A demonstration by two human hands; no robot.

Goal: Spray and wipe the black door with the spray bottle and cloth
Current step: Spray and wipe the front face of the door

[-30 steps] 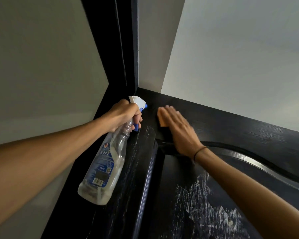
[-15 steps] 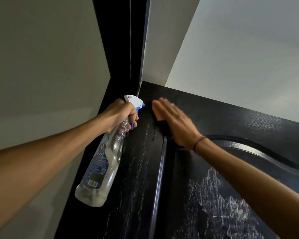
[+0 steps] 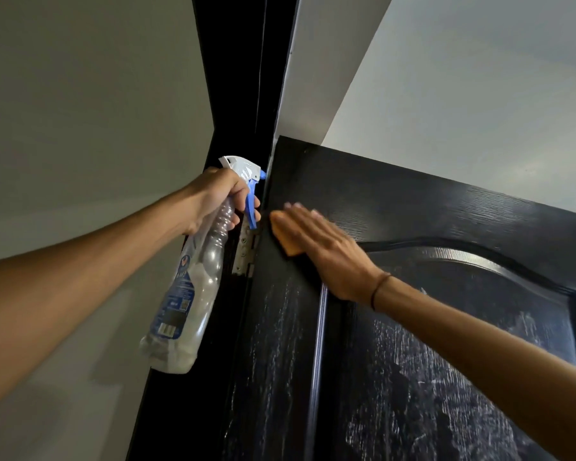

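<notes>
Hands: left hand (image 3: 218, 194) grips the spray bottle (image 3: 188, 294) by its neck; right hand (image 3: 326, 251), fingers straight, presses the orange cloth (image 3: 281, 236) flat on the black door (image 3: 413, 211), whose streaked face runs downward below that hand, nearer it than the left

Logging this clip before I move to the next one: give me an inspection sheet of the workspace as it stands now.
Surface: black door, standing ajar; white streaks on its lower panels, upper corner dark.
Job's things: spray bottle, clear with blue label, white and blue trigger head; orange cloth flat against the door near its hinge edge.
Clutter: nothing seen.
Grippers: left hand grips the bottle's neck; right hand presses the cloth with straight fingers.
Cables: nothing seen.
Surroundings: black door frame, metal hinge, pale walls, dark band on the right wrist.
</notes>
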